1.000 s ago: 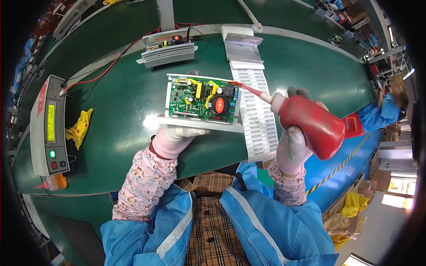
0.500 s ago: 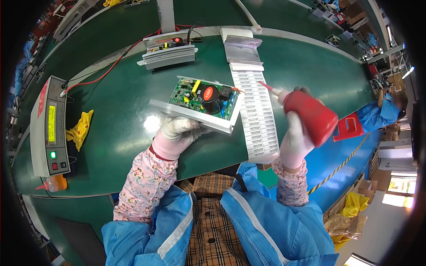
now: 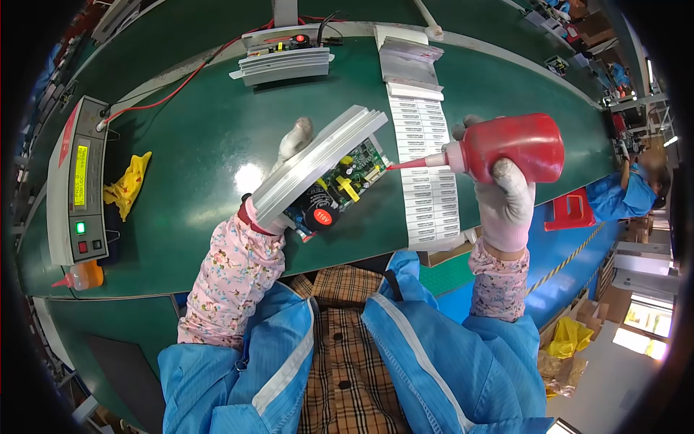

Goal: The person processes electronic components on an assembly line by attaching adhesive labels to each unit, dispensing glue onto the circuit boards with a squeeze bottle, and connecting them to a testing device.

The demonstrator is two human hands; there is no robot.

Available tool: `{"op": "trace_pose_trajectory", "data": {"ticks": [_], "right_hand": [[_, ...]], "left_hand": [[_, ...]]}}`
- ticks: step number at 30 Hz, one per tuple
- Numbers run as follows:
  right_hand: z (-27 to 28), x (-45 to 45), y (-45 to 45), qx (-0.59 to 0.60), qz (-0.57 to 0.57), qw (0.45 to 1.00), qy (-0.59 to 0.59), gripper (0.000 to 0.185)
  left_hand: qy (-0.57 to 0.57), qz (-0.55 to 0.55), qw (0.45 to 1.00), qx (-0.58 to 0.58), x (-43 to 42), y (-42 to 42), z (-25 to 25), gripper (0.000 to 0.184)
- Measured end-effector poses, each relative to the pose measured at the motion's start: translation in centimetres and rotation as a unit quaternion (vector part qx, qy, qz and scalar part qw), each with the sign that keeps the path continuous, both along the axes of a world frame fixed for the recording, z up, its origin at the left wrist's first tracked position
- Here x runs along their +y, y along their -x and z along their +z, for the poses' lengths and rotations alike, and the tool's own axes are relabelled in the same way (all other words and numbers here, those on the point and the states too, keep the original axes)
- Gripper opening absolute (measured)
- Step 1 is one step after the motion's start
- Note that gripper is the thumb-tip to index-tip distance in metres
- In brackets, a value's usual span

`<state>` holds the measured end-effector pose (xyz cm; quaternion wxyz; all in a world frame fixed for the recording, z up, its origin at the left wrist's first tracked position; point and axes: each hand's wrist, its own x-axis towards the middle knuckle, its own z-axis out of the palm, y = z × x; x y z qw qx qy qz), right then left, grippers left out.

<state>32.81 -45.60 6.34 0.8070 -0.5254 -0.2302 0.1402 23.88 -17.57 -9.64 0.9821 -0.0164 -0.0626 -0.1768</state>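
Observation:
My gloved left hand (image 3: 293, 145) is closed round a circuit board (image 3: 340, 189) mounted on a silver heat sink (image 3: 318, 163), held tilted above the green bench. Most of its fingers are hidden behind the metal. On the board sits a round black part with a red "110V" label. In my gloved right hand (image 3: 506, 195) is a red squeeze bottle (image 3: 513, 148), lying nearly level and pointing left. Its thin red nozzle tip reaches the board's right edge; whether it touches cannot be made out. A strip of printed labels (image 3: 426, 195) lies beneath the nozzle.
At the left stands a tester with a lit display (image 3: 79, 181), beside a yellow cloth (image 3: 129, 184) and a small orange bottle (image 3: 85, 275). Another board on a heat sink (image 3: 285, 66) rests at the back. A person in blue (image 3: 625, 192) sits right, near a red stool (image 3: 571, 210).
My left hand has turned the board so the heat sink slants upward and the board faces right. My right hand has levelled the bottle, bringing its nozzle to the board's edge.

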Motion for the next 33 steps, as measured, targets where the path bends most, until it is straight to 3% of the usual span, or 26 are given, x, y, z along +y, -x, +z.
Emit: {"op": "trace_pose_trajectory", "data": {"ticks": [2, 8, 18, 23, 27, 28, 32, 33], "right_hand": [[0.0, 0.1, 0.1, -0.001, 0.007, 1.000, 0.022, 0.061], [-0.3, 0.0, -0.1, -0.033, 0.014, 0.997, 0.073, 0.065], [0.9, -0.6, -0.8, -0.062, -0.026, 0.990, 0.122, 0.065], [1.4, -0.2, -0.8, -0.076, -0.003, 0.982, 0.174, 0.063], [1.6, -0.3, -1.6, -0.051, -0.020, 0.993, 0.106, 0.059], [1.6, -0.2, -1.6, -0.051, -0.020, 0.993, 0.106, 0.059], [1.0, -0.5, -1.3, -0.025, 0.002, 0.996, 0.087, 0.056], [0.9, -0.5, -1.3, -0.025, 0.001, 0.996, 0.086, 0.056]], "left_hand": [[-0.052, 0.046, 0.994, 0.081, -0.6, 0.2, 1.7, 0.083], [-0.052, 0.029, 0.996, 0.064, -1.0, 0.4, 3.2, 0.082], [0.003, -0.168, 0.982, -0.083, -0.7, 0.3, 4.3, 0.077], [-0.209, -0.070, 0.975, 0.016, -1.6, 2.3, 5.4, 0.058], [-0.369, 0.019, 0.925, 0.092, -1.5, 2.7, 5.6, 0.045], [-0.369, 0.019, 0.925, 0.092, -1.4, 2.7, 5.1, 0.045], [-0.134, -0.036, 0.989, 0.055, -0.6, 2.3, 1.5, 0.087], [-0.134, -0.036, 0.989, 0.055, -0.6, 2.3, 1.6, 0.087]]}}
